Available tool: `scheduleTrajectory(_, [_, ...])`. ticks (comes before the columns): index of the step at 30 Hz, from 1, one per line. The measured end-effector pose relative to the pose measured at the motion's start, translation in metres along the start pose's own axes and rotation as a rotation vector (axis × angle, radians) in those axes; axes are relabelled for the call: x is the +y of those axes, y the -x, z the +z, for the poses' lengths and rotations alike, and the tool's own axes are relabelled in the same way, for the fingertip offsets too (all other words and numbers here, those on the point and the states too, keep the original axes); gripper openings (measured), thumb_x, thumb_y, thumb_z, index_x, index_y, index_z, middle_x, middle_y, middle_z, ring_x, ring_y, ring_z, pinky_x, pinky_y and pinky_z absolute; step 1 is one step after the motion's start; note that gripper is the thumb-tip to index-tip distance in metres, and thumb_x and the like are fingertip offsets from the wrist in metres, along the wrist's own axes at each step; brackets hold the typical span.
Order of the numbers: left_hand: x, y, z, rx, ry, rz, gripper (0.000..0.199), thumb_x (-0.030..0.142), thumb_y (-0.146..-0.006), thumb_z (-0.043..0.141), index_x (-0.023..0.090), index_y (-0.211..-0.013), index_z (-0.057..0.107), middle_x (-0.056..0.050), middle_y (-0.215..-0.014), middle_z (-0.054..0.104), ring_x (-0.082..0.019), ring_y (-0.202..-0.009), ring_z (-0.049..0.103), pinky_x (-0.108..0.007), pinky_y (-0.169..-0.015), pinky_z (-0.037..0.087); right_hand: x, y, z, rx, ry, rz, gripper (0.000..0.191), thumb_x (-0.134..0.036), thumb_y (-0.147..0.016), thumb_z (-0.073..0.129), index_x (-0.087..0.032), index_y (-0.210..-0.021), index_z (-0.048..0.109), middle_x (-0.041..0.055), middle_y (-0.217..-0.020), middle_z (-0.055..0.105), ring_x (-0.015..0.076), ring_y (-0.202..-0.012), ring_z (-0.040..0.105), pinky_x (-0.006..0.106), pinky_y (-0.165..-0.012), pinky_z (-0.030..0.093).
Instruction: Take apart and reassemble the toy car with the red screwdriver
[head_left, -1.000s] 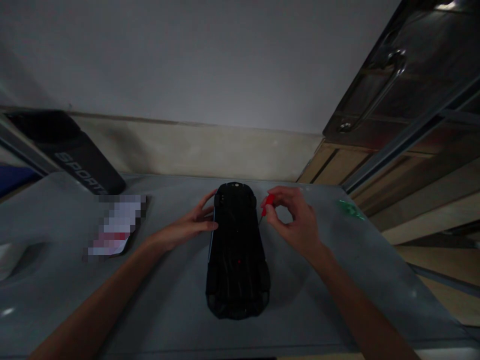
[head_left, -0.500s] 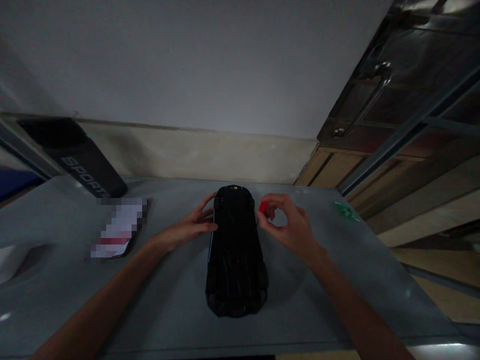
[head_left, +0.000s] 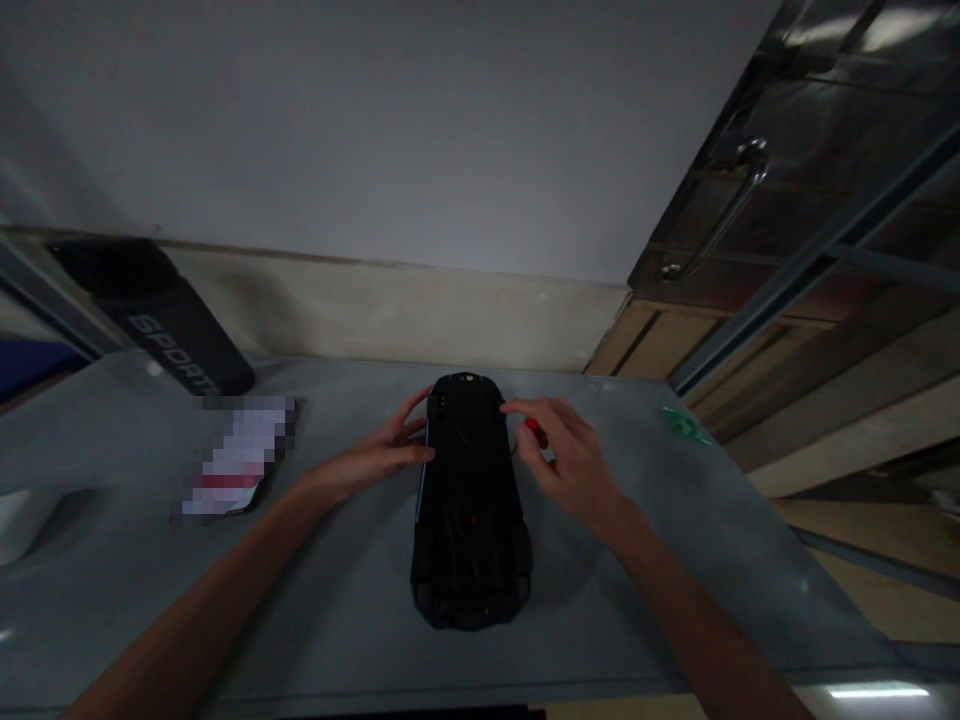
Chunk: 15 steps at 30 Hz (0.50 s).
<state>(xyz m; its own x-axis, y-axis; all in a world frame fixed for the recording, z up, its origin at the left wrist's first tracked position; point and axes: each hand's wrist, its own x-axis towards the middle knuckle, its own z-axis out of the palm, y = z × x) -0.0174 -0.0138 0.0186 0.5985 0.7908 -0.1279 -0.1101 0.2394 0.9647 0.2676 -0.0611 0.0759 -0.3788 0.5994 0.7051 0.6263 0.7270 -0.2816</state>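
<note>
A black toy car (head_left: pixel 471 480) lies upside down on the grey table, its underside facing up. My left hand (head_left: pixel 386 450) grips its left side, thumb on the near part of the edge and fingers farther along. Beside the car's right edge is my right hand (head_left: pixel 562 450), curled around a small red object (head_left: pixel 532 425) that is mostly hidden by the fingers; its kind cannot be made out. The index finger of that hand reaches out to the wheel at the car's far right corner.
On the left lies a phone-like flat object (head_left: pixel 240 450), blurred out. Behind it leans a black case marked SPORT (head_left: pixel 172 330) near the wall. A small green packet (head_left: pixel 684 425) rests toward the right table edge. Metal frame bars (head_left: pixel 757 310) stand beyond that edge.
My right index finger has straightened toward the far right wheel, and the red object has sunk deeper into the hand. My left hand and the car have hardly moved.
</note>
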Motion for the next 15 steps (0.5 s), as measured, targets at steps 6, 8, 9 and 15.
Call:
scheduleTrajectory(6, [-0.002, -0.001, 0.0, -0.013, 0.002, 0.024, 0.11, 0.023, -0.087, 0.082, 0.044, -0.172, 0.016, -0.011, -0.174, 0.039, -0.036, -0.158, 0.039, -0.057, -0.128, 0.03, 0.0, -0.003, 0.001, 0.06, -0.023, -0.002, 0.028, -0.015, -0.105, 0.05, -0.026, -0.125, 0.066, 0.0032, -0.091, 0.073, 0.0217, -0.084, 0.066, 0.039, -0.082, 0.055])
scheduleTrajectory(8, [-0.005, -0.003, -0.002, -0.033, 0.006, 0.053, 0.109, 0.023, -0.088, 0.082, 0.044, -0.172, 0.017, -0.011, -0.175, 0.037, -0.036, -0.159, 0.038, -0.058, -0.129, 0.029, 0.001, -0.002, 0.003, 0.08, -0.022, -0.004, 0.025, -0.015, -0.104, 0.053, -0.027, -0.121, 0.067, 0.001, -0.086, 0.071, 0.0199, -0.079, 0.066, 0.036, -0.079, 0.055])
scheduleTrajectory(9, [-0.006, -0.003, -0.003, -0.046, 0.008, 0.065, 0.108, 0.023, -0.089, 0.081, 0.045, -0.172, 0.016, -0.011, -0.176, 0.036, -0.037, -0.159, 0.038, -0.059, -0.129, 0.029, 0.002, -0.002, 0.004, 0.088, -0.022, -0.004, 0.023, -0.014, -0.104, 0.054, -0.027, -0.119, 0.067, 0.0003, -0.085, 0.071, 0.0189, -0.076, 0.065, 0.035, -0.078, 0.055])
scheduleTrajectory(15, [-0.011, -0.005, -0.009, -0.046, -0.023, 0.059, 0.106, 0.026, -0.091, 0.081, 0.044, -0.172, 0.016, -0.009, -0.176, 0.036, -0.038, -0.16, 0.036, -0.061, -0.129, 0.029, 0.001, -0.001, 0.001, 0.05, -0.015, 0.001, 0.024, -0.014, -0.106, 0.048, -0.026, -0.119, 0.064, 0.0037, -0.097, 0.076, 0.0197, -0.08, 0.068, 0.036, -0.078, 0.056])
